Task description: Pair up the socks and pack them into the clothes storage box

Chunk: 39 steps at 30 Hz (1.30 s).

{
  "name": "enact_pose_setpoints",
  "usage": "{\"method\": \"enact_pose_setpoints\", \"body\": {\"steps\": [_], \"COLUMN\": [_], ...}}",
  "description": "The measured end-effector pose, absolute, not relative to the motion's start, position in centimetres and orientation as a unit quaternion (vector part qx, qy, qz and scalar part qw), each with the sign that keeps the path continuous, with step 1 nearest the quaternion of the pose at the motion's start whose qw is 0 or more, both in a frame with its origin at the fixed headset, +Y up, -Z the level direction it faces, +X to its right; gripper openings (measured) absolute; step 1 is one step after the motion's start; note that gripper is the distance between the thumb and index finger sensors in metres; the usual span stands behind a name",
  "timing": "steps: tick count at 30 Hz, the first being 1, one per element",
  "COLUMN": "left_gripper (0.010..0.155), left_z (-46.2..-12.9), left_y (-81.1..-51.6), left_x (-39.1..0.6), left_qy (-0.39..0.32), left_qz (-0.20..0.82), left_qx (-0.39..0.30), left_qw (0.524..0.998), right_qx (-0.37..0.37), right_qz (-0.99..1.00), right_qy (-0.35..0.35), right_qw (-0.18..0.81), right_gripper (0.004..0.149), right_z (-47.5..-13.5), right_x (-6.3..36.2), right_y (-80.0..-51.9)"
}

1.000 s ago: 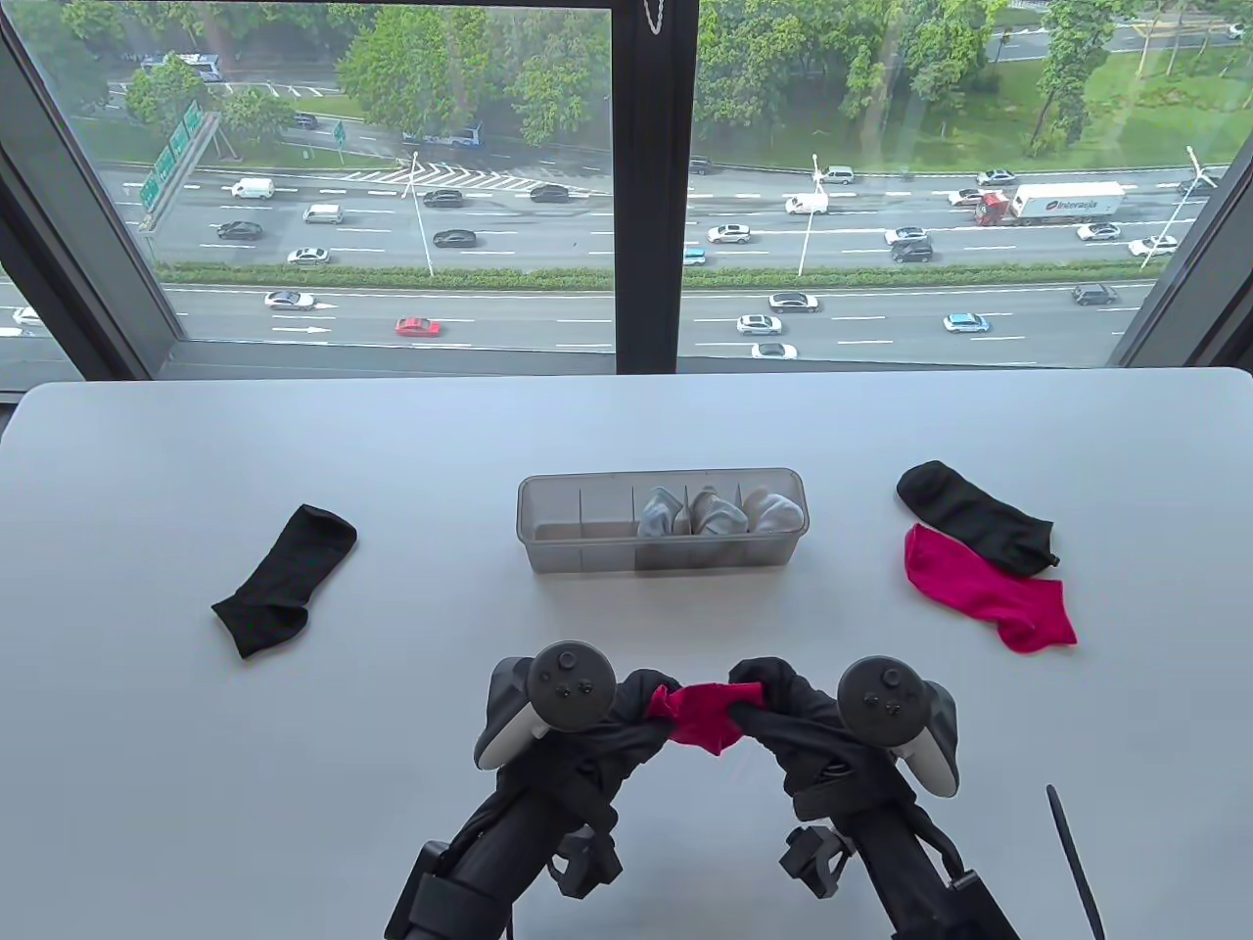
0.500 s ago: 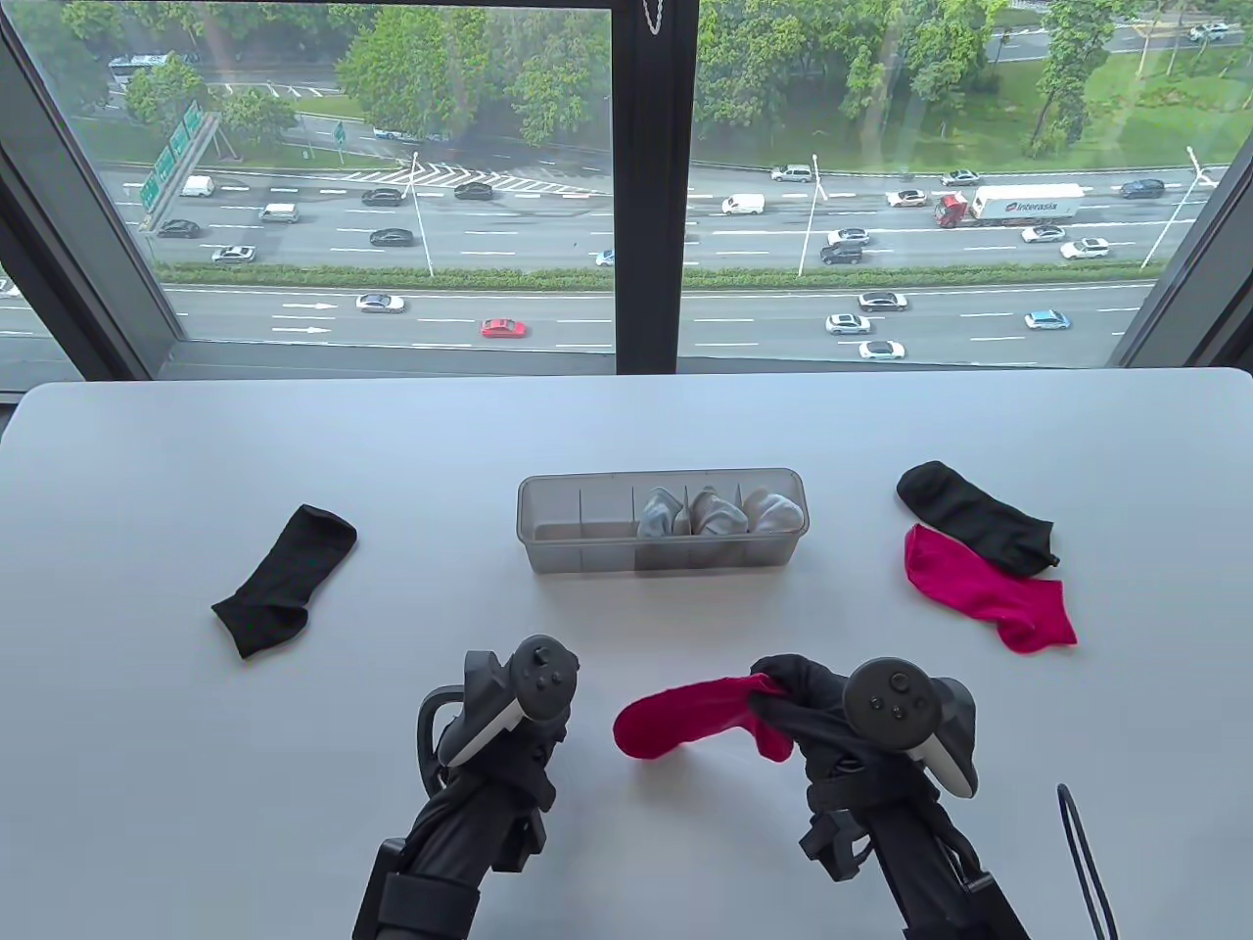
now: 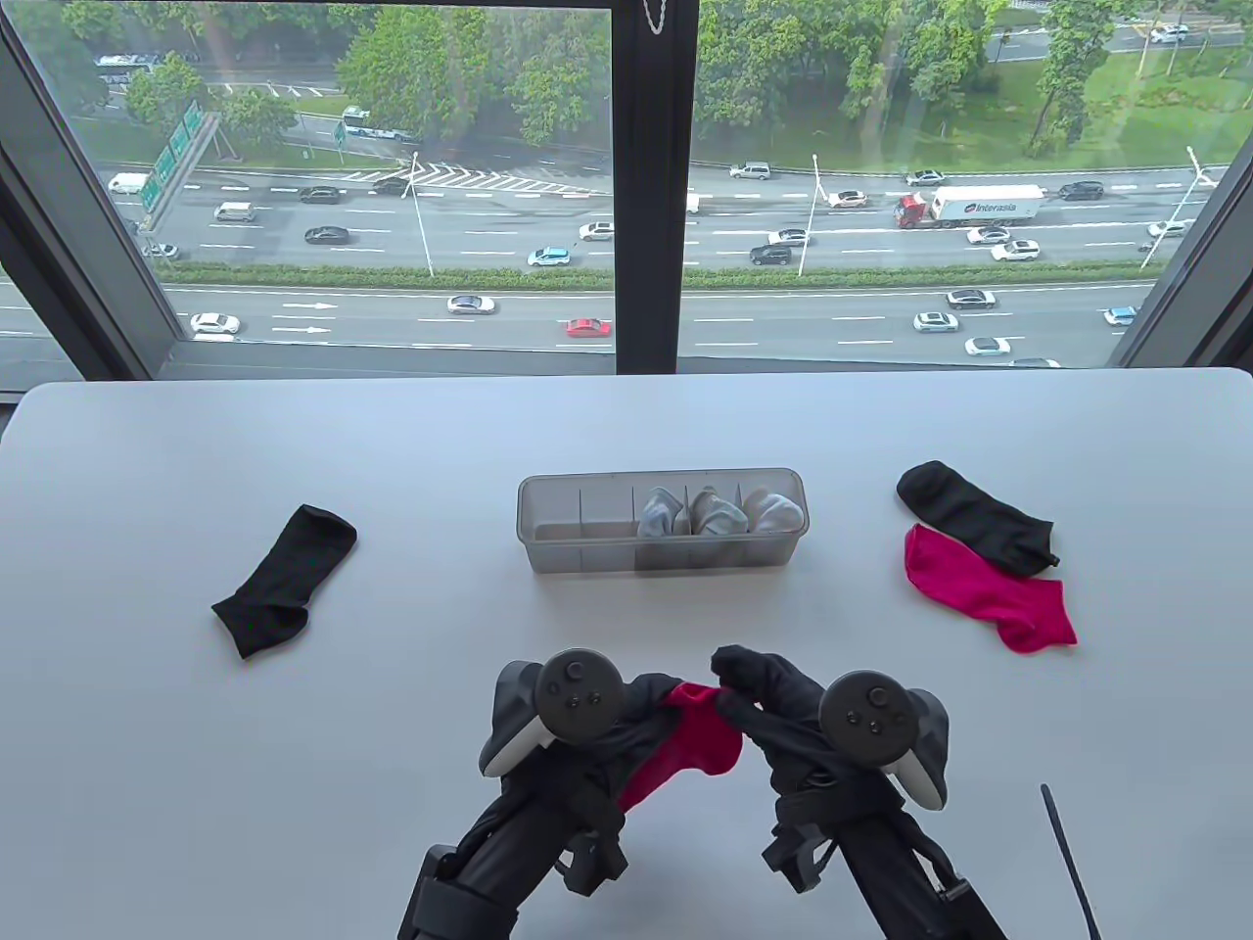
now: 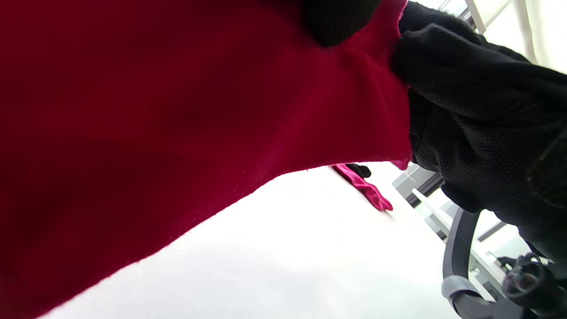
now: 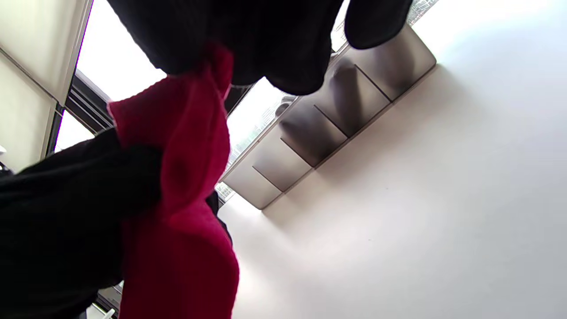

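A magenta sock (image 3: 690, 749) hangs between both hands near the table's front edge, above the surface. My left hand (image 3: 651, 710) grips its left side and my right hand (image 3: 749, 690) pinches its top edge. The same sock (image 4: 177, 119) fills the left wrist view and shows as a red fold (image 5: 186, 177) in the right wrist view. Its match, a second magenta sock (image 3: 989, 587), lies at the right, partly under a black sock (image 3: 974, 514). Another black sock (image 3: 284, 578) lies at the left. The clear storage box (image 3: 578, 534) holds three grey sock bundles (image 3: 715, 511) in its right compartments.
The box's left compartments (image 3: 578, 509) hold nothing. A window with a dark centre post (image 3: 654, 196) runs behind the table's far edge. A thin black strap (image 3: 1072, 862) lies at the front right.
Half a second ago only the right hand held the sock, stretched out leftward, with the left hand apart. The left hand has come back in and taken hold of it.
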<state>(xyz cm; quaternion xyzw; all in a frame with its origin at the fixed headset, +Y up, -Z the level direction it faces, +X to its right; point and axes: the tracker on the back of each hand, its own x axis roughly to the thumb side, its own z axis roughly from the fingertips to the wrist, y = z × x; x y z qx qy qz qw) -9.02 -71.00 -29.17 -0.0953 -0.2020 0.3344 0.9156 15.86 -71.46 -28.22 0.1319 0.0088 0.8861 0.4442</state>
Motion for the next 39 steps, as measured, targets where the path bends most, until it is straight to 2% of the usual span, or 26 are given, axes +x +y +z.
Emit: {"method": "enact_pose_setpoints", "body": {"steps": [3, 5, 6, 8, 9, 10, 13, 16, 18, 20, 22, 23, 24, 26, 29, 31, 32, 33, 34, 35, 36, 37, 38, 39], "left_gripper": [0.039, 0.039, 0.039, 0.04, 0.041, 0.045, 0.073, 0.082, 0.078, 0.065, 0.053, 0.043, 0.039, 0.04, 0.04, 0.045, 0.059, 0.08, 0.092, 0.095, 0.093, 0.083, 0.069, 0.053], "left_z": [-29.3, -29.2, -29.3, -29.2, -29.2, -29.2, -29.2, -28.6, -28.3, -28.0, -27.9, -27.9, -28.0, -28.3, -28.7, -29.0, -29.3, -29.5, -29.4, -29.4, -29.4, -29.3, -29.2, -29.3], "left_y": [-71.2, -71.4, -71.5, -71.5, -71.4, -71.3, -70.9, -70.1, -69.8, -69.8, -69.3, -69.1, -69.1, -69.4, -69.9, -70.4, -70.5, -70.7, -70.9, -70.9, -70.8, -70.7, -70.4, -70.0], "left_x": [-9.7, -9.5, -9.3, -9.0, -9.0, -9.0, -9.3, -8.4, -7.4, -7.2, -7.4, -7.7, -8.0, -8.5, -9.1, -9.7, -9.7, -9.7, -9.5, -9.3, -9.0, -9.0, -9.3, -9.4], "left_qy": [-0.2, -0.204, -0.212, -0.219, -0.213, -0.216, -0.247, -0.293, -0.295, -0.266, -0.257, -0.247, -0.233, -0.239, -0.223, -0.216, -0.235, -0.258, -0.269, -0.285, -0.28, -0.262, -0.242, -0.251], "left_qz": [0.387, 0.427, 0.444, 0.452, 0.439, 0.427, 0.447, 0.458, 0.412, 0.357, 0.357, 0.364, 0.374, 0.385, 0.419, 0.461, 0.479, 0.471, 0.453, 0.415, 0.387, 0.388, 0.41, 0.441], "left_qx": [-0.1, -0.108, -0.113, -0.141, -0.148, -0.146, -0.163, -0.156, -0.149, -0.103, -0.042, -0.022, -0.008, -0.039, -0.049, -0.074, -0.093, -0.174, -0.222, -0.254, -0.228, -0.198, -0.138, -0.104], "left_qw": [0.895, 0.874, 0.863, 0.853, 0.86, 0.866, 0.844, 0.825, 0.849, 0.889, 0.897, 0.898, 0.897, 0.891, 0.879, 0.858, 0.841, 0.825, 0.821, 0.826, 0.848, 0.861, 0.869, 0.856], "right_qx": [0.165, 0.167, 0.158, 0.13, 0.121, 0.123, 0.147, 0.174, 0.179, 0.181, 0.175, 0.167, 0.17, 0.167, 0.178, 0.173, 0.174, 0.167, 0.167, 0.173, 0.186, 0.198, 0.224, 0.235], "right_qz": [0.855, 0.848, 0.851, 0.86, 0.862, 0.863, 0.897, 0.923, 0.922, 0.918, 0.92, 0.916, 0.903, 0.888, 0.891, 0.886, 0.881, 0.871, 0.863, 0.852, 0.841, 0.834, 0.819, 0.809], "right_qy": [0.084, 0.162, 0.164, 0.105, 0.06, 0.039, 0.006, 0.003, 0.004, 0.013, 0.018, 0.023, 0.04, 0.054, 0.056, 0.065, 0.067, 0.074, 0.083, 0.094, 0.106, 0.118, 0.14, 0.15], "right_qw": [0.485, 0.476, 0.473, 0.483, 0.489, 0.489, 0.416, 0.344, 0.344, 0.353, 0.349, 0.363, 0.393, 0.424, 0.413, 0.425, 0.434, 0.456, 0.47, 0.484, 0.497, 0.501, 0.509, 0.518], "right_gripper": [0.078, 0.084, 0.079, 0.05, 0.041, 0.039, 0.038, 0.039, 0.039, 0.038, 0.035, 0.035, 0.037, 0.037, 0.037, 0.037, 0.037, 0.038, 0.038, 0.039, 0.039, 0.039, 0.04, 0.04], "right_z": [-28.5, -28.6, -28.5, -28.5, -28.4, -28.4, -28.0, -27.7, -27.5, -27.5, -27.6, -27.7, -27.9, -28.0, -28.1, -28.1, -28.3, -28.4, -28.4, -28.5, -28.6, -28.7, -28.7, -28.7], "right_x": [16.1, 15.5, 15.2, 15.2, 15.4, 15.5, 15.7, 14.5, 13.5, 13.2, 13.6, 13.9, 14.2, 14.2, 14.1, 14.5, 14.8, 15.2, 15.3, 15.5, 15.5, 15.5, 15.5, 15.7], "right_y": [-71.9, -72.8, -73.1, -73.0, -72.5, -72.2, -71.2, -71.0, -71.0, -71.0, -71.3, -71.5, -71.5, -71.5, -71.2, -71.2, -71.3, -71.4, -71.5, -71.5, -71.3, -71.1, -70.8, -70.6]}}
